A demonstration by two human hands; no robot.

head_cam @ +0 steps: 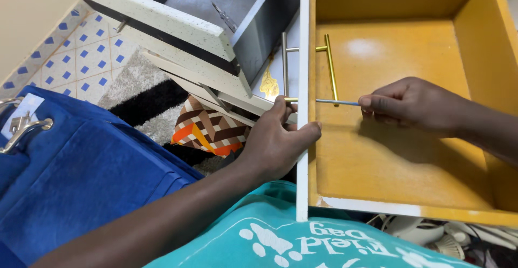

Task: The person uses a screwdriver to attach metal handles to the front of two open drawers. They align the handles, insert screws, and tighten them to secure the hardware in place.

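I see my left hand [278, 141] clamped on the white front edge of a yellow wooden drawer [399, 138] resting on my lap. My right hand [413, 105] pinches a thin blue screwdriver [337, 102] inside it, tip beside the gold handle [330, 68].

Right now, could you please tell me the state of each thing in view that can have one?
yellow drawer: out of its cabinet, empty inside, white front panel toward the left.
gold handle: lying against the inner face of the drawer front.
left hand: gripping the drawer's white front edge.
right hand: pinching a thin screwdriver.
screwdriver: horizontal, tip at the drawer front.
grey drawer: tilted, leaning on the stack of panels.
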